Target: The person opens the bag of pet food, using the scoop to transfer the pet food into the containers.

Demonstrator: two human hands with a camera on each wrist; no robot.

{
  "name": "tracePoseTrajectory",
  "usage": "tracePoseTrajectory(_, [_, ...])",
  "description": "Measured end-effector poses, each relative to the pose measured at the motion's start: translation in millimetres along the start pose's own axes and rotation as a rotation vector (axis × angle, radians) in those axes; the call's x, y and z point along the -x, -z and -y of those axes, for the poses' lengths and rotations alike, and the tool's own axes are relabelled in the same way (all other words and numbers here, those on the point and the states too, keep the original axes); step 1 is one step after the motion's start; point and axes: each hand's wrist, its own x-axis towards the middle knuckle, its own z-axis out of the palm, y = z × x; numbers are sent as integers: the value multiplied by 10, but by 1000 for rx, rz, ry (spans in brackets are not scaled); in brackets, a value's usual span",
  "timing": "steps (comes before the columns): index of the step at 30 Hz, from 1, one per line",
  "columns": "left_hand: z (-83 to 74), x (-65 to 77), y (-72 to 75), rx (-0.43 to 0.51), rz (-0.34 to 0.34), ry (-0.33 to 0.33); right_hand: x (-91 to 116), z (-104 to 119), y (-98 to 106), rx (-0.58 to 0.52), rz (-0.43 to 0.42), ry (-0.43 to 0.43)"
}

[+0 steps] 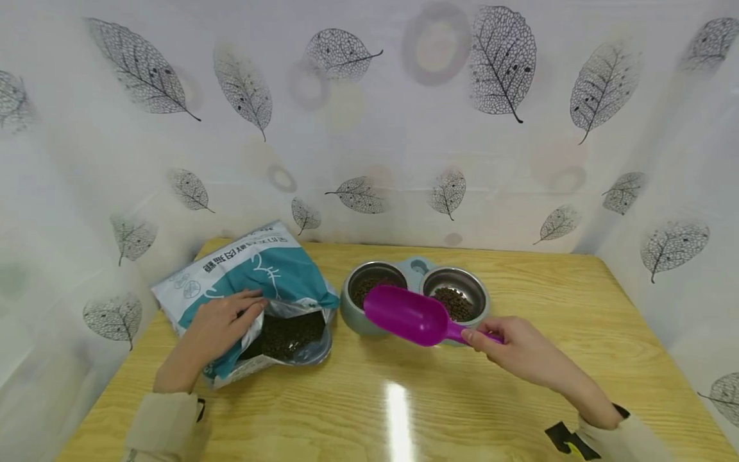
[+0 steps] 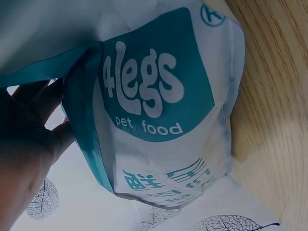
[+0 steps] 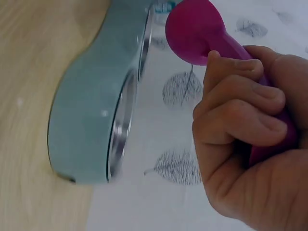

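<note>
My right hand (image 1: 514, 350) grips the handle of a magenta scoop (image 1: 407, 314). In the right wrist view its fingers (image 3: 240, 115) curl round that handle. The scoop hangs in front of a pale green double pet bowl (image 3: 86, 106), covering part of it in the head view. Brown kibble (image 1: 453, 303) lies in the right steel bowl, and more shows in the left one. My left hand (image 1: 222, 327) pinches the opening's edge of a teal and white pet food bag (image 1: 300, 273), also seen in the left wrist view (image 2: 149, 91). Dark kibble (image 1: 288, 335) shows inside the bag.
Everything stands on a light wooden table (image 1: 358, 410), with a bright light reflection near its front. A white curtain (image 1: 392, 141) printed with leaves hangs behind the table and along both sides. The bag lies left of the double bowl, almost against it.
</note>
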Motion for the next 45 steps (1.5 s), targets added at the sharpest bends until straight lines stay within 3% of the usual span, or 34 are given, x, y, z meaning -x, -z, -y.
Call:
tracePoseTrajectory(5, [-7, -5, -7, 2, -7, -3, -68, 98, -246, -42, 63, 66])
tracePoseTrajectory(29, [-11, -8, -6, 13, 5, 3, -308, 661, -968, 120, 26, 194])
tracePoseTrajectory(34, [-10, -3, -11, 18, -2, -4, -336, 878, -1081, 248, -25, 251])
tracePoseTrajectory(39, [-1, 11, 5, 20, -13, -12, -398, 1150, -1141, 479, -109, 298])
tracePoseTrajectory(45, [13, 15, 3, 13, -11, -11, -527, 1432, -1192, 647, -102, 277])
